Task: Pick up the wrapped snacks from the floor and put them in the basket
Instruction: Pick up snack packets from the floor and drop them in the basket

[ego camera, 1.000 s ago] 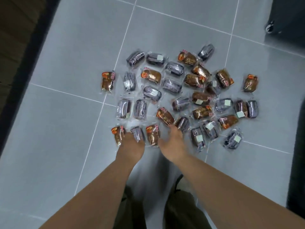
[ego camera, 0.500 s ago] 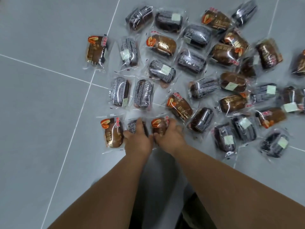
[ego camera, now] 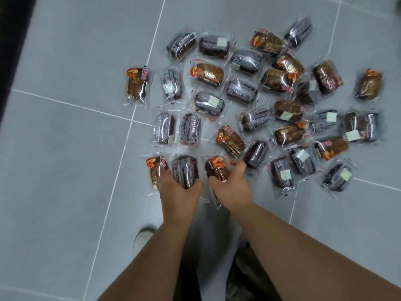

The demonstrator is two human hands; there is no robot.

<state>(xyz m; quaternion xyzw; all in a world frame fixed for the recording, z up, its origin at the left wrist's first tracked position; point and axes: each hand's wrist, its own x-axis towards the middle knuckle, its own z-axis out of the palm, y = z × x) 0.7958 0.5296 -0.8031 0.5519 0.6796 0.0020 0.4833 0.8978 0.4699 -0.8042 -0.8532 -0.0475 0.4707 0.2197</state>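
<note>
Several clear-wrapped dark brown snacks [ego camera: 247, 92] lie spread over the grey tiled floor [ego camera: 65, 148]. My left hand [ego camera: 178, 190] grips a dark wrapped snack [ego camera: 185, 170] at the near edge of the spread, fingers curled round it, beside an orange-labelled snack [ego camera: 155, 168]. My right hand [ego camera: 230, 185] grips an orange-labelled snack [ego camera: 217, 168] right next to it. No basket is in view.
A dark strip [ego camera: 13, 40] runs along the floor's left edge. My shoe [ego camera: 143, 237] stands on the tile below my left forearm. White grout lines cross the floor. Bare tile lies to the left and at the near right.
Both hands have closed round the two nearest snacks, which now sit lifted in my fingers. The view has moved closer to the floor and the spread.
</note>
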